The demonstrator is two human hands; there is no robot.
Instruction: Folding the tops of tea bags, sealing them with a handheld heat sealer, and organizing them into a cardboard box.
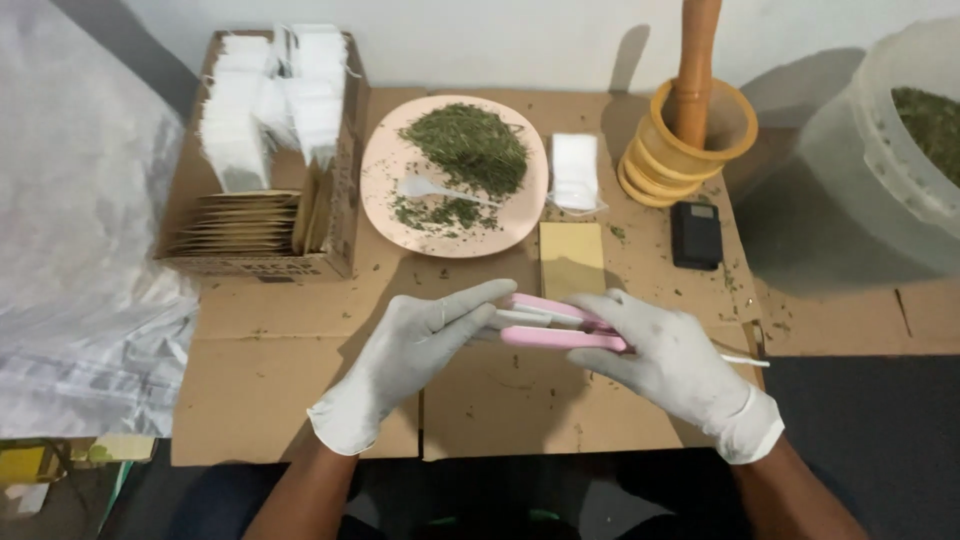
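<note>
Both hands gloved in white, meeting over the cardboard sheet (300,370) that covers the work surface. Right hand (670,365) clenched around a pink handheld clamp tool (560,325) — two long pink arms, slightly apart at the left end, a thin white cord (745,360) trailing out past the wrist. Left hand (410,350) has fingers extended, tips touching the tool's open end where something small and white sits between the arms; can't tell whether that hand actually pinches it or just rests there. Just beyond the tool lies a flat tan pouch (571,258), and behind that a small white bag (575,170). Pink plate (380,190) in the middle carries a heap of dried green herb (470,145) plus a white plastic spoon (425,187). Left of it — an open cardboard box (335,200) with white filter bags standing at the back, tan pouches stacked in front. Right of the plate: yellow mortar (690,150) with a wooden pestle (692,60) upright in it, a small black pocket scale (696,234) near it, and a translucent tub (880,170) of more herb at the far right edge. Green crumbs scattered over the cardboard.
</note>
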